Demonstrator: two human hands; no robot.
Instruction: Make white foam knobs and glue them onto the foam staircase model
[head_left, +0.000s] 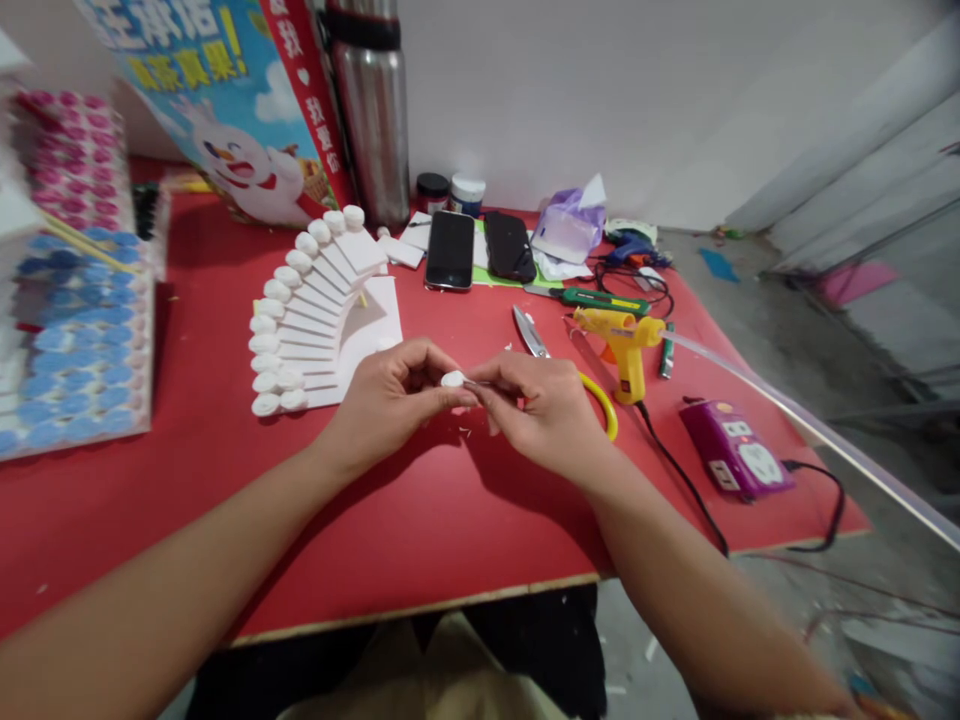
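Between the fingertips of both hands is a small white round rolled piece (pixel 453 379), held above the middle of the red table. My left hand (pixel 394 390) is closed, thumb and fingers pinching its left side. From the right, my right hand (pixel 541 402) pinches at its edge; the fingers hide whatever else may be in the grip. Left of the hands lies a white fan-shaped assembly (pixel 315 312) of narrow strips, with similar white round pieces (pixel 276 290) along its outer curve. Scissors (pixel 530 332) with a yellow handle lie partly behind my right hand.
A yellow glue gun (pixel 621 345) with a long clear stick stands at right, near a purple power strip (pixel 735 450). Two phones (pixel 450 250), a steel thermos (pixel 373 120) and a tissue pack (pixel 566 225) sit behind. Blue rolled pieces (pixel 82 350) fill a tray at left.
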